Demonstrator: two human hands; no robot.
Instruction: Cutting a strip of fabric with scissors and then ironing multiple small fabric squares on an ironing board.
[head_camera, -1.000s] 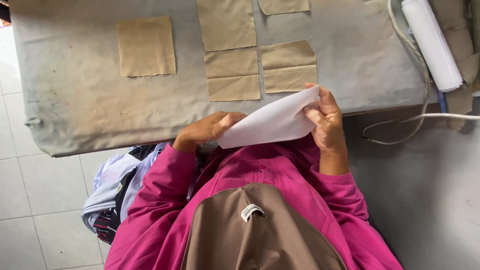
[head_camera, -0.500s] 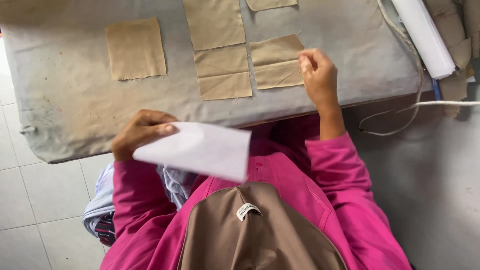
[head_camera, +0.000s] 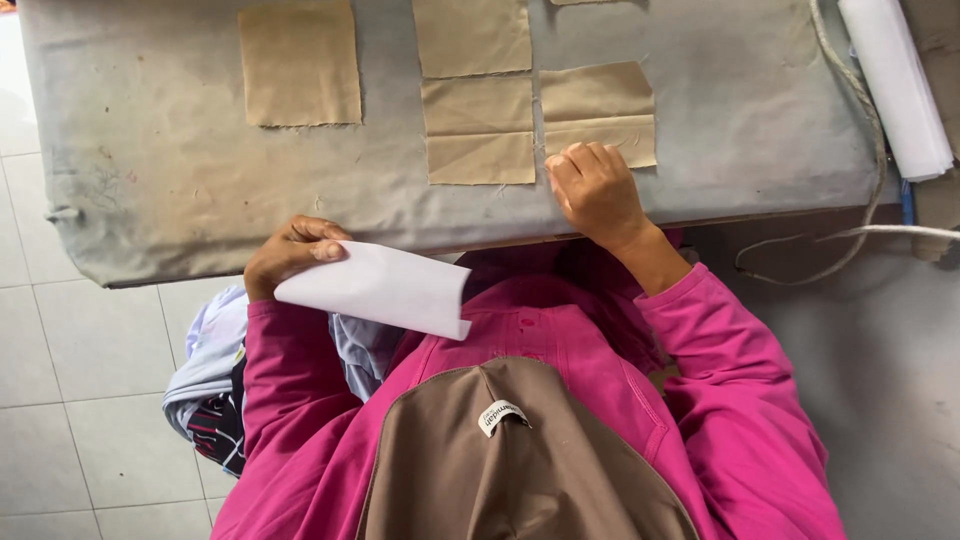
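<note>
My left hand (head_camera: 292, 256) grips a white sheet (head_camera: 385, 290) by its left end and holds it over my lap, just below the front edge of the padded grey table (head_camera: 150, 190). My right hand (head_camera: 596, 190) rests on the table near its front edge. Its fingers are curled on the lower left corner of a folded tan fabric piece (head_camera: 600, 105). Pink sleeves cover both arms.
More tan fabric pieces lie on the table: one at the left (head_camera: 300, 65), one at the top middle (head_camera: 470, 35), a folded one (head_camera: 478, 130) beside my right hand. A white roll (head_camera: 895, 85) and a cord (head_camera: 850, 245) are at the right. Clothes (head_camera: 210, 370) are piled by the tiled floor.
My right hand let go of the white sheet and moved up onto the tan fabric piece. My left hand carried the sheet to the left and down over my lap.
</note>
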